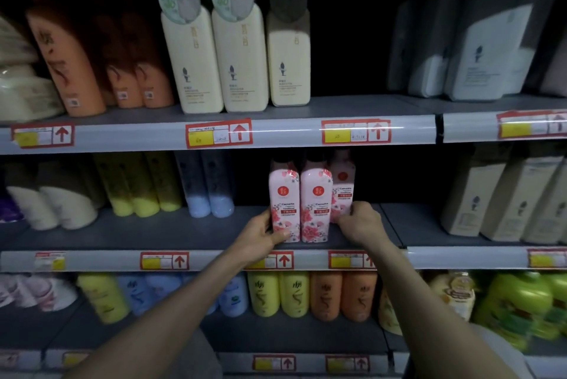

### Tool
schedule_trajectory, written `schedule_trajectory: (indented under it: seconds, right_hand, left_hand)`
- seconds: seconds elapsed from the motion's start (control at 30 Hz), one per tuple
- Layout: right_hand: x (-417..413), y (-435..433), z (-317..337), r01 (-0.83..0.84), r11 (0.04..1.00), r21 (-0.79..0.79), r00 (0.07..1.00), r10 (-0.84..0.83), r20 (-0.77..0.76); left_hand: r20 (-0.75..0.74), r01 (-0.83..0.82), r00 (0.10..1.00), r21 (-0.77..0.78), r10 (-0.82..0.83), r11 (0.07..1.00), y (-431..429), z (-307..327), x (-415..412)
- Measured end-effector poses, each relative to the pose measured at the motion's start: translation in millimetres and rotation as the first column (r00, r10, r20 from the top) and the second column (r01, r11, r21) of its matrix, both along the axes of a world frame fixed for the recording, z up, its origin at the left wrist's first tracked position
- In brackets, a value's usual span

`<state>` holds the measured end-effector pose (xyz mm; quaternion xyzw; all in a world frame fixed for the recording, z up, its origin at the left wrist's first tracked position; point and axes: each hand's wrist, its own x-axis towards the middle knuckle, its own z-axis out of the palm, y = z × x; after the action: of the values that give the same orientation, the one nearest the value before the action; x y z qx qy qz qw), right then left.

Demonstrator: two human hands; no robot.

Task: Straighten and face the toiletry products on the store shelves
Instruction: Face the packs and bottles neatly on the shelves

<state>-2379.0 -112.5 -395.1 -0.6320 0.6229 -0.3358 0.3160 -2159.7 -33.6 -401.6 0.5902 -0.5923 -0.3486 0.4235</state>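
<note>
Three pink Camellia conditioner bottles (pixel 300 203) stood at frame centre on the middle shelf (pixel 153 231). Left hand (pixel 264 233) gripped the front-left bottle; right hand (pixel 362 222) pinched the rear one, which could topple if tugged unevenly.

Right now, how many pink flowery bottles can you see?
3, all on the middle shelf: one by the left hand, one beside it, one set further back by the right hand. More may hide behind.
</note>
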Motion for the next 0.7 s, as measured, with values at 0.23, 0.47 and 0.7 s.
schedule_trajectory:
  seconds: [0.23, 0.47, 0.7]
  right_hand:
    - [-9, 5, 5, 0.035, 0.999, -0.023, 0.999, -0.034, 0.018]
    - [-1, -1, -5, 0.023, 0.998, -0.052, 0.992, -0.016, 0.127]
    - [8, -15, -14, 0.074, 0.995, -0.061, 0.988, -0.065, 0.142]
  left_hand:
    - [0.020, -0.148, 0.989, -0.070, 0.149, 0.987, 40, 2, -23]
    - [-0.023, -0.102, 0.994, 0.093, 0.105, 0.990, 60, -22, -59]
    - [-0.016, -0.081, 0.996, 0.115, 0.083, 0.990, 54, -22, -76]
